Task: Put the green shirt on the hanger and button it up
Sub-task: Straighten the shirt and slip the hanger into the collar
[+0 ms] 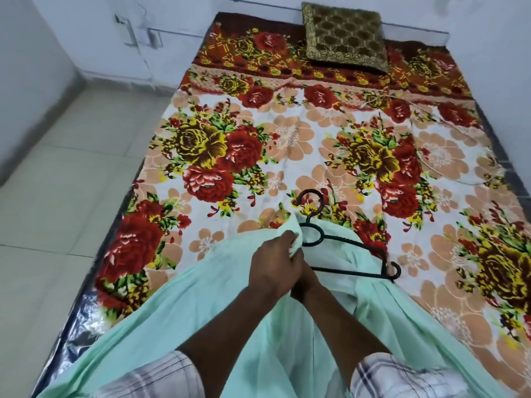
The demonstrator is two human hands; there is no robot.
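the shirt (201, 282) is draped over the near end of the bed (287, 145). the hanger (344, 270) rests on it, with its hook pointing up the bed and its right end tucked into the cloth. the left hand (274, 268) grips the shirt's collar edge by the hook. the right hand (301, 285) is tucked beneath it and i cannot tell its grip.

This was a bedroom in a home. A bed (77, 313) filled most of it, with a bright flowered sheet (290, 139) on top and a brown and gold cushion (344, 35) at the far end. Pale floor tiles (57, 182) lay beside it, and white cupboard doors (94, 35) with handles (127, 30) stood behind.
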